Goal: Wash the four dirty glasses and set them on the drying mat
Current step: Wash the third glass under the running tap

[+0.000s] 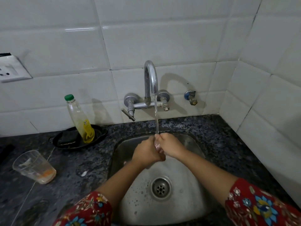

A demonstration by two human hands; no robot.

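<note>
One dirty glass [35, 167] is all that shows of the four: it stands upright on the dark speckled desk [211, 128], well to the left of the sink [179, 170], with an orange film at its bottom. The drying mat is nowhere in view.

Both hands meet under the running stream of water [156, 118] from the tap [151, 79], above the back of the sink. The left hand [146, 151] and the right hand [170, 146] are pressed close together, fingers curled inward. Something pale and shiny glints between them. It may be a small glass being rinsed or only wet skin, so I cannot tell whether either hand grips anything.

My reading is that a rinse is under way, either of a glass or of the hands between glasses. With the glass on the desk unwashed, the task looks partly done at best. The next move would call for reaching left across the desk to that glass and taking it round the wall with wet, likely slippery fingers. It then has to come over the sink rim without knocking it.

A clear bottle [79, 118] with a green cap and yellow liquid leans in a black tray [99, 132] beside a dark scrubber [66, 138]. Its label carries a small mark too blurred to read, and no other writing shows.
</note>
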